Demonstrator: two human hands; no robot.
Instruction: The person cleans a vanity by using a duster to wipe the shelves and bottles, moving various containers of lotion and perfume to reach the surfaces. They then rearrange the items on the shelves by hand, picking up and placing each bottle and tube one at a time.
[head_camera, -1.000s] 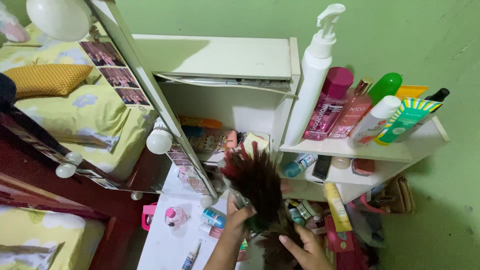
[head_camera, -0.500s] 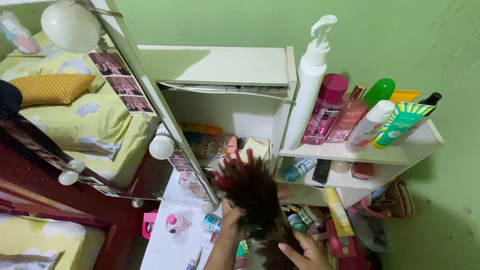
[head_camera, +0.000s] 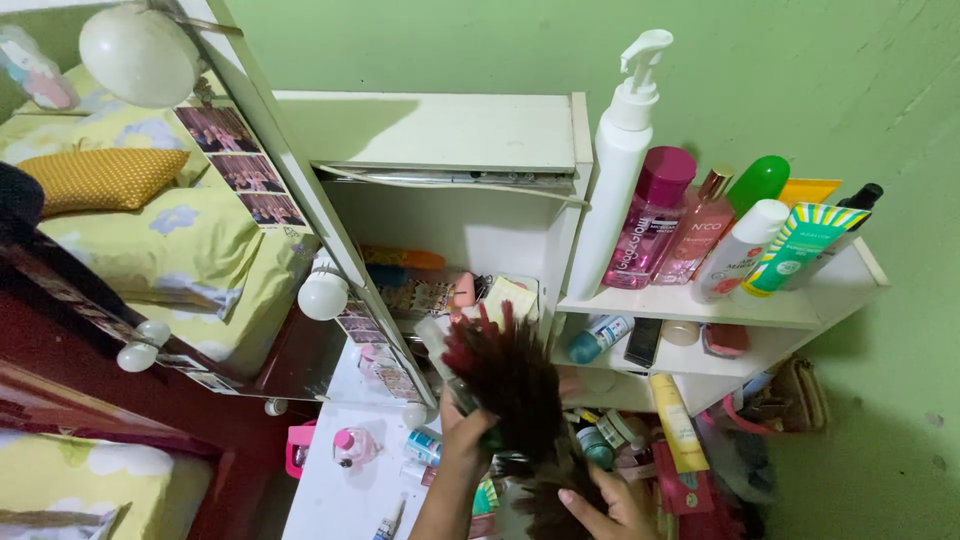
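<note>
Dark brown and red feathers make up the duster (head_camera: 510, 385), which stands almost upright between the two hands, its long axis running from the lower edge of the view up and slightly left toward the white cabinet (head_camera: 440, 135). The left hand (head_camera: 462, 425) is clenched round the lower part of the feather head, fingers curled about it, so the red-tipped plumes fan out directly above those fingers and reach toward the cluttered lower shelf (head_camera: 470, 290). The right hand (head_camera: 605, 505) sits lower and to the right, its fingers resting against the dark feathers at the base; whether it truly grips them or only touches them cannot be told, since the palm is cut off by the edge of the view. Of the two, the left hand is the nearer to the feather tips and to the shelf. Just right of the fingers lie small bottles and tubes, among them a yellow tube (head_camera: 675, 420). Well above and right of the fingers, a tall white pump bottle (head_camera: 620, 170) stands on the side shelf (head_camera: 700, 305).
</note>
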